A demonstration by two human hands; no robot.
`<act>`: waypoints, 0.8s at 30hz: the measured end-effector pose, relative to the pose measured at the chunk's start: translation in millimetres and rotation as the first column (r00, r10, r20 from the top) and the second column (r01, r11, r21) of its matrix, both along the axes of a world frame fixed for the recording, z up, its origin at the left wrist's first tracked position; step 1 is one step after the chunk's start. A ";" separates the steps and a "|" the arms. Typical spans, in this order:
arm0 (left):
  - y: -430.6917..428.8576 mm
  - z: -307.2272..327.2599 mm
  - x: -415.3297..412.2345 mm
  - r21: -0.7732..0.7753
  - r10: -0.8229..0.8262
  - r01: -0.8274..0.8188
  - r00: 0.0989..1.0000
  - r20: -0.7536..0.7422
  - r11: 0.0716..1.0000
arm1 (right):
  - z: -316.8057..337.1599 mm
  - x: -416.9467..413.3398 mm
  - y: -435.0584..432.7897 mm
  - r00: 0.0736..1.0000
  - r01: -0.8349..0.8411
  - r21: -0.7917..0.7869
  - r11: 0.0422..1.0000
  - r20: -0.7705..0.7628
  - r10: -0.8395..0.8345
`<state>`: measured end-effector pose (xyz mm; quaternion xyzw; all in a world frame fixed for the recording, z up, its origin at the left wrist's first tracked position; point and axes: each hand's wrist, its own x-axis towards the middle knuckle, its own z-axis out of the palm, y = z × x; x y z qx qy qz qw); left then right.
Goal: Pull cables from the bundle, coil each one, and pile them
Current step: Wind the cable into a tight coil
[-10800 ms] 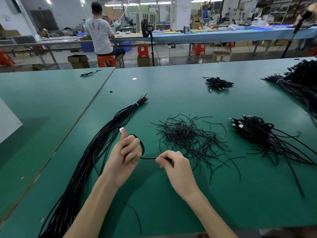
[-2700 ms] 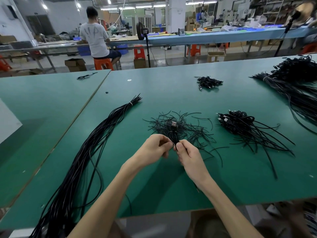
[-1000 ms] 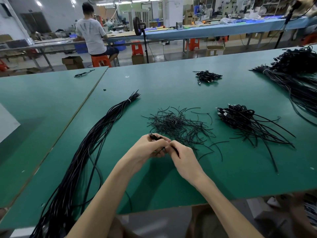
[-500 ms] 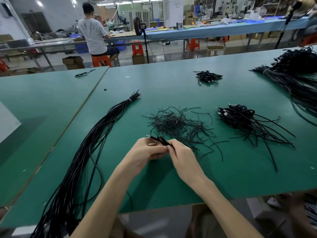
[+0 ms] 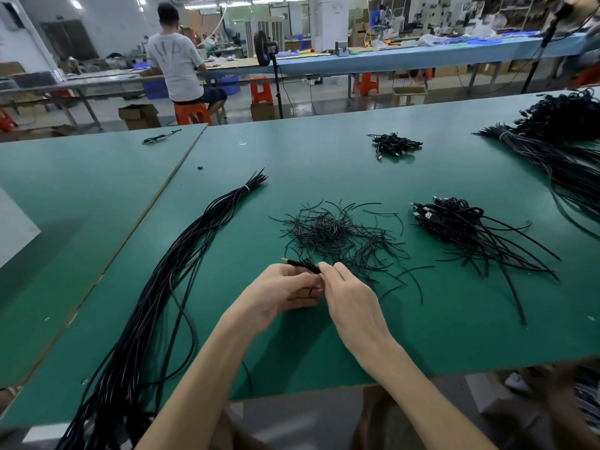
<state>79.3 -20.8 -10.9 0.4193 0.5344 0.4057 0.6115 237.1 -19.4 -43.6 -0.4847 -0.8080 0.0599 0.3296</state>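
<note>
Grip shared: left hand (image 5: 285,293) curled round a coiled cable (image 5: 300,264), plug (image 5: 285,261) poking out left; right hand (image 5: 350,300) pinching the coil's other side, likely cinching a tie. Next move probably carries it right, over loose ties (image 5: 337,235), onto the pile (image 5: 454,222); bundle (image 5: 181,254) lies left on the worktop (image 5: 324,164).

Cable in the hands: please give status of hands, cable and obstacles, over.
Left hand grips coiled cable. Right hand pinches it too. Nothing in the way; loose ties lie just beyond.
</note>
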 end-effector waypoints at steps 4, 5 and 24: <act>-0.5 4.7 4.7 0.035 -0.004 0.006 0.999 -0.044 0.999 | 1.3 0.9 -0.1 0.999 -0.013 0.013 1.000 -0.039 0.014; -1.2 4.4 5.3 0.056 -0.004 0.008 0.998 -0.058 0.998 | 1.3 1.4 0.2 0.998 -0.016 0.015 1.000 -0.057 0.016; -2.4 -5.9 -1.6 0.245 -0.037 0.061 0.994 -0.101 0.968 | -1.7 4.2 -2.7 0.994 -0.033 0.236 0.971 -0.093 0.057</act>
